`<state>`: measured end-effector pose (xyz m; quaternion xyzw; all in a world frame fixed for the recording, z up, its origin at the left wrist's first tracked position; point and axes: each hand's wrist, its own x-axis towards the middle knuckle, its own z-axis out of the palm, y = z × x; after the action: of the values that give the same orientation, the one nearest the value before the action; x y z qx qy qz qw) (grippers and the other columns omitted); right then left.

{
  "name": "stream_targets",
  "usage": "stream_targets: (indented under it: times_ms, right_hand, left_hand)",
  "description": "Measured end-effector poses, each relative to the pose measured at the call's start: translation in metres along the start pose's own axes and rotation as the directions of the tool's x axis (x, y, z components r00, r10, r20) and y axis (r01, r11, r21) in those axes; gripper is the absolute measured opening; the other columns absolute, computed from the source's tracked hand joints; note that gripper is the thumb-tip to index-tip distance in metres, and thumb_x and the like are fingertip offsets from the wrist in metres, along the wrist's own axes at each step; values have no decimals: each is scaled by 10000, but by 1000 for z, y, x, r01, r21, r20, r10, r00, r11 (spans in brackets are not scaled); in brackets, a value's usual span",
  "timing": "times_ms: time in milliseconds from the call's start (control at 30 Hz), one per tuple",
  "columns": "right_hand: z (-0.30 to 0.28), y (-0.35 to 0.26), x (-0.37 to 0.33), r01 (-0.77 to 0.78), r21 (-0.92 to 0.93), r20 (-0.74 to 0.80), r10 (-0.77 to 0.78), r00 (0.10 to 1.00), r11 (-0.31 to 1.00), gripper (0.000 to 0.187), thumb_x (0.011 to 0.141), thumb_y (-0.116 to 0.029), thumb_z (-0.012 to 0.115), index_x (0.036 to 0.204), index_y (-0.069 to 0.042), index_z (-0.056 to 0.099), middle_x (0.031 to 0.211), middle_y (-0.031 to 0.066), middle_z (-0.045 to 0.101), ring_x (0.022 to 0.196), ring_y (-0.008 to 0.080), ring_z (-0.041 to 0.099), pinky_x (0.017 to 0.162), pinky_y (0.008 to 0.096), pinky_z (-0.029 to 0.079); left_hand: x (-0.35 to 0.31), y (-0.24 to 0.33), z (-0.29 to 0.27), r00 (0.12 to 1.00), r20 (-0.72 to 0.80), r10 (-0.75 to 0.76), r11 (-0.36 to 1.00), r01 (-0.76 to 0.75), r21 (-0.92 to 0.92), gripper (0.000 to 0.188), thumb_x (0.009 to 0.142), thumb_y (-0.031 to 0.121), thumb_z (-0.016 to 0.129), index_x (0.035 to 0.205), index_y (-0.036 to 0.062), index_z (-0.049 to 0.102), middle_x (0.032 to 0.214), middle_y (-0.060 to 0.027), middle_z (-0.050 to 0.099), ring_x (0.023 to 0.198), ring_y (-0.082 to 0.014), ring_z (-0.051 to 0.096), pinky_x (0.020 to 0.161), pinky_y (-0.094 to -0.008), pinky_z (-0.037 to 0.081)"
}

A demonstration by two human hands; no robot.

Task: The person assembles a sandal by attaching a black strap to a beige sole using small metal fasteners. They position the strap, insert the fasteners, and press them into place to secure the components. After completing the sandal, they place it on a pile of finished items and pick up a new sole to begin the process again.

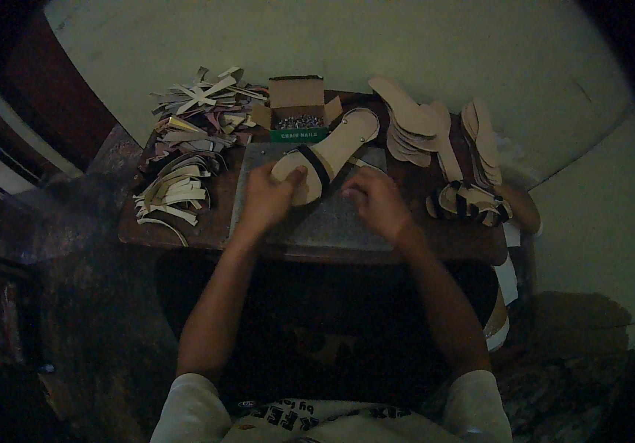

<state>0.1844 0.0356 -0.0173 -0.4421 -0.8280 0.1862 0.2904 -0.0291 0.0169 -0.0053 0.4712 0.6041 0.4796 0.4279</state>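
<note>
A dim room with a pale green wall is sitting behind a small dark wooden table, and a grey metal plate is lying at its middle as a working pad. On that plate a tan sandal sole with a dark strap across it is resting slantwise, toe toward seven o'clock and heel pointing to one o'clock. The left hand is gripping the toe end, thumb lying on top of the sole and the fingers curled under its edge. The right hand is hovering just at four o'clock of the sole, its fingers bunched together as if pinching something small; what, if anything, I cannot tell in this light.

At twelve o'clock an open cardboard box of small nails is standing. A heap of cut straps is spreading at ten o'clock, a stack of bare soles at one o'clock, and finished strapped sandals at three o'clock.

To my eye the person is fastening the strap to the sole. The next move seems to call for holding the sole steady while the right hand brings its fingertips in to the strap's edge
</note>
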Motion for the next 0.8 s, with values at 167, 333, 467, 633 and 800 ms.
stream_targets:
  times_ms: [167,333,467,633,800]
  right_hand:
    - [3,13,-2,-91,-34,76,93,993,995,88,805,-48,615,866,-13,669,917,181,653,914,357,632,818,455,495]
    - [0,7,-1,-113,-108,97,124,988,988,74,797,-49,619,849,-19,663,907,183,659,907,364,636,821,459,495]
    - [2,18,-4,-48,-102,45,53,998,994,56,827,-55,608,845,-18,644,897,176,660,905,356,635,817,458,492]
    - [-29,-12,-2,-154,135,12,153,988,979,83,833,-73,653,847,0,617,870,170,654,809,322,655,731,412,508]
    - [-46,-14,-1,-147,257,-37,162,986,955,132,830,-91,687,879,14,625,806,136,667,722,220,652,666,339,508]
  left_hand:
    - [0,1,4,999,29,15,999,-14,-49,317,853,185,688,1027,-77,655,944,-173,701,832,-223,685,747,-334,534]
    - [-7,13,4,1000,-17,3,993,-1,118,330,837,204,708,1010,-74,665,934,-176,704,822,-222,687,745,-339,536]
    - [-11,17,7,1000,-29,9,989,-4,148,329,831,208,714,998,-72,673,927,-176,706,823,-226,688,751,-350,536]
    - [-12,1,10,998,48,44,992,-49,119,332,842,215,706,1005,-72,669,924,-166,707,826,-227,684,755,-354,533]
    - [-31,19,22,992,126,10,990,-27,138,351,847,221,706,1028,-75,654,934,-153,703,812,-213,675,745,-346,530]
